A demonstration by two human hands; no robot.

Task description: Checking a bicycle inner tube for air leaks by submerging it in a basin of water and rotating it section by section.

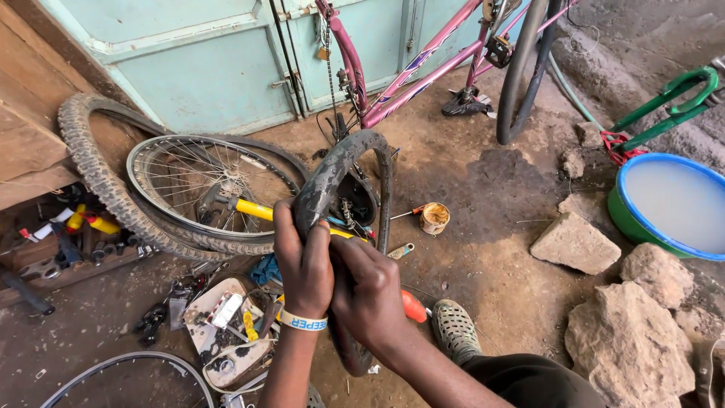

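Your left hand [303, 264] and right hand [368, 291] both wrap shut around the black rubber bicycle inner tube [343, 170], side by side on its near run. The loop rises up and away from your knuckles, long axis near vertical, and its low end hangs under your right wrist. Fingertips are hidden behind the rubber; the grey spoked wheel rim [208, 185] lies left of your left hand.

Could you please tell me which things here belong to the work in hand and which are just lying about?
In hand:
- inner tube, gripped by left hand and right hand

Lying about:
- spoked wheel and knobby tyre
- small tin
- basin of cloudy water
- rocks
- pink bicycle
- tray of small tools
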